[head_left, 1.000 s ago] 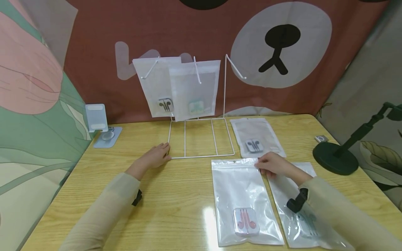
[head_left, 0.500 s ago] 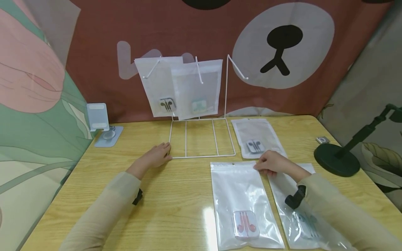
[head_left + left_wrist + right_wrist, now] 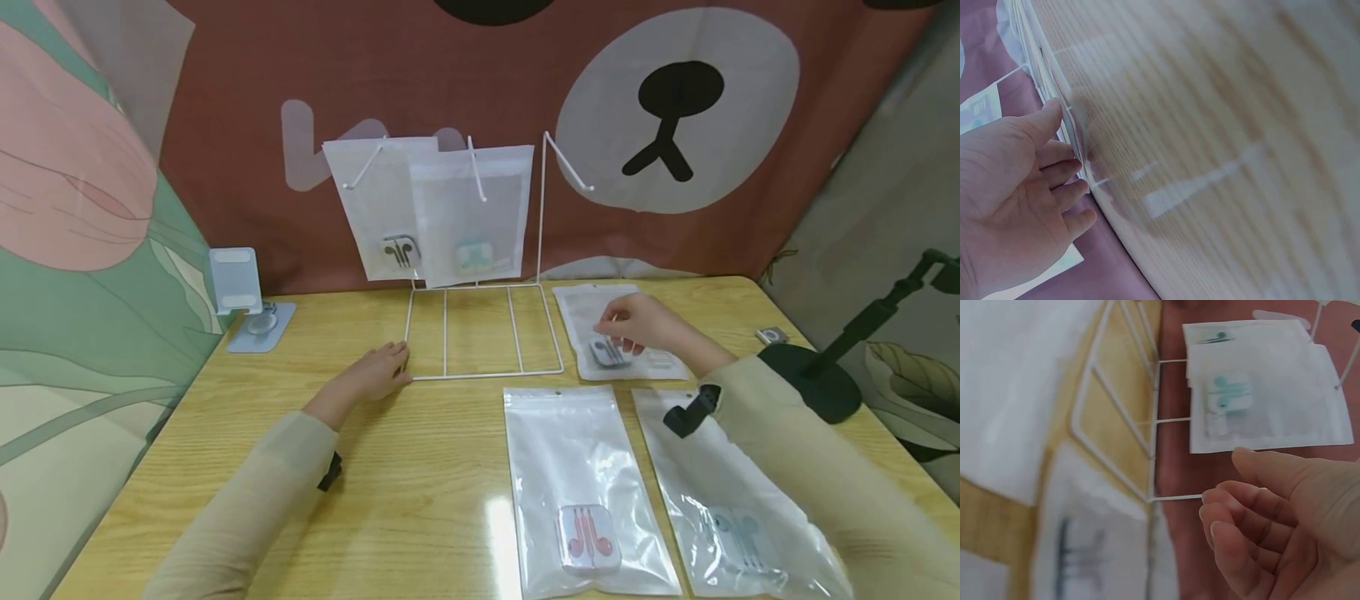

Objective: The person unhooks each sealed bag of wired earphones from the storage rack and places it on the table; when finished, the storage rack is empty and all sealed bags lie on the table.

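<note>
My left hand (image 3: pixel 371 372) rests at the front left corner of a white wire display rack (image 3: pixel 486 373), fingers relaxed along the wire. Two frosted bags hang on the rack's hooks: the left bag (image 3: pixel 375 204) with dark earphones, the right bag (image 3: pixel 471 200) with pale green ones, overlapping it. My right hand (image 3: pixel 645 325) hovers over a frosted bag (image 3: pixel 588 304) of dark earphones lying right of the rack. In the right wrist view its fingers (image 3: pixel 1225 500) are loosely bent and hold nothing. Nearer me lies a zip bag (image 3: pixel 562 450) with boxed pink earphones (image 3: pixel 588 537).
Another zip bag (image 3: pixel 663 425) with pale blue-green earphones lies partly under my right sleeve. A black lamp base (image 3: pixel 821 387) and a small square gadget (image 3: pixel 771 335) are at the right. A pale blue phone stand (image 3: pixel 236 279) stands back left. The rack's right hook (image 3: pixel 570 162) is bare.
My right hand has let go of the pink-earphone bag's top corner and moved back over the bag beside the rack. My left hand keeps its place at the rack.
</note>
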Motion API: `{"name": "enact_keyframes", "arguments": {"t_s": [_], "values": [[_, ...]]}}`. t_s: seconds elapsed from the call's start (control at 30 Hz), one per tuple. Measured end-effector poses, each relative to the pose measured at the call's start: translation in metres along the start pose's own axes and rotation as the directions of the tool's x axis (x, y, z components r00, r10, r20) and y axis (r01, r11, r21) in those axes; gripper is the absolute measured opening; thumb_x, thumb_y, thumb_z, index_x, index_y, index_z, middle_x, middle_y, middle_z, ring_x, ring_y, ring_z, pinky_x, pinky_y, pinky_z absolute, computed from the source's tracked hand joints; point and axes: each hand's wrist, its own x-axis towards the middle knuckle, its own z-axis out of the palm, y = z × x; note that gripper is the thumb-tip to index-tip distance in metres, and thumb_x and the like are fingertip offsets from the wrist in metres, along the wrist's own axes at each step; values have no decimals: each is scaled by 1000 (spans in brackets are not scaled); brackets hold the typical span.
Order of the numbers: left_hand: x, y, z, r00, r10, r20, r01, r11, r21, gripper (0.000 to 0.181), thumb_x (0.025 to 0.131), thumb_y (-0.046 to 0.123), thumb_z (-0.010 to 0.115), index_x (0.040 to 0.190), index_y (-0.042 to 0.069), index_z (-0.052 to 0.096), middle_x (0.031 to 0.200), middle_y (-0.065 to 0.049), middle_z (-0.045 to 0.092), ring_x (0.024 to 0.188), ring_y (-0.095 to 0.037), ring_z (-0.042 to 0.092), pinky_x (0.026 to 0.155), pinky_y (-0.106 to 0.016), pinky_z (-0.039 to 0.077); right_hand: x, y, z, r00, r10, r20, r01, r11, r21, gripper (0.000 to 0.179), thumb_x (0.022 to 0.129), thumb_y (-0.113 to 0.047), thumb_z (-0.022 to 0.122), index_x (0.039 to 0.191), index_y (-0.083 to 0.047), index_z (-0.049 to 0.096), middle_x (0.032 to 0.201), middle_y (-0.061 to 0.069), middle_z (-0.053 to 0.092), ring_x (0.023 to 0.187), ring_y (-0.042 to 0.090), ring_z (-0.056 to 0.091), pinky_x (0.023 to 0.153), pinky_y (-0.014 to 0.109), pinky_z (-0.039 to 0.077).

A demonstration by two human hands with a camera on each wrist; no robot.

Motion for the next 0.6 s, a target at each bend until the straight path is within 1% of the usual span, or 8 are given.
{"name": "enact_keyframes", "arguments": {"t_s": [0.1, 0.2, 0.3, 0.4, 0.5, 0.6], "values": [[0, 0, 0, 1000, -1, -3, 1, 1000, -1, 57, 98, 23, 45, 139, -13, 25, 145, -27, 19, 133, -43, 16, 106, -56, 14, 11, -14, -11, 996, -50, -76, 50, 999, -2, 28, 90, -26, 62, 93, 1, 62, 69, 9, 60, 55, 21, 57, 48, 35, 52], [0, 0, 0, 1000, -1, -6, 1, 1000, 1, 57, 98, 23, 45, 138, -13, 25, 145, -27, 19, 133, -43, 16, 106, -56, 14, 20, -29, -19, 983, -89, -159, 92, 996, 11, 25, 89, -23, 62, 96, 1, 63, 70, 8, 60, 57, 21, 58, 50, 35, 53], [1, -1, 0, 1000, 1, -12, -1, 1000, 6, 56, 98, 22, 46, 138, -13, 27, 145, -28, 20, 132, -43, 17, 106, -56, 15, 28, -45, -25, 968, -101, -230, 110, 994, 26, 24, 89, -22, 62, 101, 0, 63, 78, 11, 62, 64, 22, 59, 53, 36, 54], [1, -1, 1, 1000, -1, -14, 1, 1000, 7, 56, 98, 22, 46, 138, -13, 27, 145, -28, 21, 132, -43, 17, 106, -56, 15, 38, -58, -29, 958, -100, -269, 120, 991, 59, 29, 89, -24, 63, 107, -2, 61, 92, 13, 63, 74, 23, 60, 55, 33, 54], [1, 0, 1, 1000, -3, -11, 3, 1000, 6, 57, 98, 22, 46, 138, -13, 26, 145, -28, 20, 132, -43, 17, 106, -56, 15, 50, -69, -30, 953, -91, -290, 125, 987, 103, 36, 89, -27, 63, 114, -2, 57, 104, 14, 61, 82, 24, 59, 57, 30, 54], [0, 0, 0, 1000, -2, -7, 2, 1000, 9, 57, 98, 22, 46, 138, -13, 26, 145, -28, 20, 132, -43, 17, 106, -56, 15, 61, -79, -30, 947, -71, -312, 124, 980, 153, 42, 89, -28, 62, 121, -2, 52, 110, 13, 58, 88, 24, 58, 61, 29, 54]]}}
